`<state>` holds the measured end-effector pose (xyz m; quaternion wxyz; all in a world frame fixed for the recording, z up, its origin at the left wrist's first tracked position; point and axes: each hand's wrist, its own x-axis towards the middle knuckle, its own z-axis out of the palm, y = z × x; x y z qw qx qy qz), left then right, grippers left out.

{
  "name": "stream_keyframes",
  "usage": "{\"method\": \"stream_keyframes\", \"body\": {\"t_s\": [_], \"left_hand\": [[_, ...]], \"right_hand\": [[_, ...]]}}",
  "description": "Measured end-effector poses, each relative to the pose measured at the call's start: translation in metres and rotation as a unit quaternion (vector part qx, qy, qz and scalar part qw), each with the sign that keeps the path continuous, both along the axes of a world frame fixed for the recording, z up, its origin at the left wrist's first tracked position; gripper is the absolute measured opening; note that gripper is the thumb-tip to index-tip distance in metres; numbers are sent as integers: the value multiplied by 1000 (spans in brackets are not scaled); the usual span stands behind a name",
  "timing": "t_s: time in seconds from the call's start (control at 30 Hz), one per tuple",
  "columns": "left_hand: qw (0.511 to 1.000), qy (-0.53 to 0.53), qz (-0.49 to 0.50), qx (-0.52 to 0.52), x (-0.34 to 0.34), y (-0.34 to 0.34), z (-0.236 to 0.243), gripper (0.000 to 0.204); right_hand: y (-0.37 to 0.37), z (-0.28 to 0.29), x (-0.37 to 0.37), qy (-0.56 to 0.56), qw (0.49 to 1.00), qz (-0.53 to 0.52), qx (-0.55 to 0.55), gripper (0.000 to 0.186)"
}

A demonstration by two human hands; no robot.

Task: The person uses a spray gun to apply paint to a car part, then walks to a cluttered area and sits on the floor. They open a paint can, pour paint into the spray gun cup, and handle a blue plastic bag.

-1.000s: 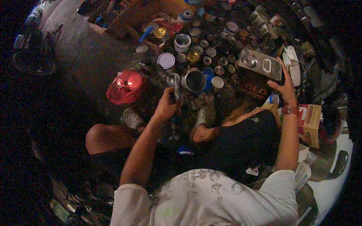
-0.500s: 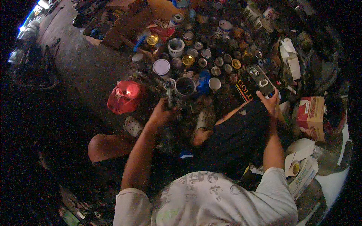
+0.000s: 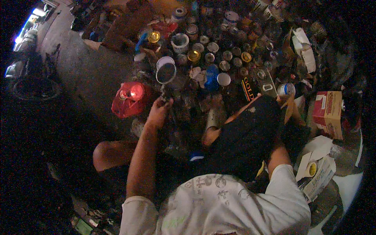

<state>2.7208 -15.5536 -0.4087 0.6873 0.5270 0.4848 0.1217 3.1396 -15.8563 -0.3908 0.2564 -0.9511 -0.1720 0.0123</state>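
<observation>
Grey, grimy floor [image 3: 92, 72] spreads bare on the left and runs off into darkness at its near left edge; bright light shows beyond its far left corner. Past its middle it is crowded with tins, among them a white tub [image 3: 180, 42], a gold-topped tin [image 3: 194, 56] and a white disc [image 3: 223, 79] touching a blue piece [image 3: 212, 76]. A red plastic bag [image 3: 129, 103] lies just left of the work, and a red-and-tan carton [image 3: 328, 113] stands toward the floor's right edge.

The left hand [image 3: 158, 112] has its fingers curled and pinched around a slim grey stem [image 3: 165, 94], blurred in the dim light. The right forearm [image 3: 279, 154] disappears behind the dark-clothed leg [image 3: 250, 121]; whether those fingers are spread or closed I cannot tell.

The stem appears to join a round, pale-rimmed vessel [image 3: 166, 73] just beyond the left fingertips, in front of a pale lid [image 3: 165, 61] it partly covers. Its circular mouth faces up toward the head; its depth is too dark to read. Stem and vessel together run away from the person, nearly straight toward the floor's far side.
</observation>
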Motion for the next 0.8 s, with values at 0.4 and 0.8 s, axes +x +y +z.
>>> {"method": "stream_keyframes", "body": {"t_s": [0.4, 0.8], "left_hand": [[999, -34, 36, 17, 9, 27, -6, 45], [997, 19, 80, -15, 5, 29, -23, 52]], "right_hand": [[20, 14, 14, 61, 990, 43, 117, 65], [80, 119, 15, 199, 863, 134, 445, 48]]}}
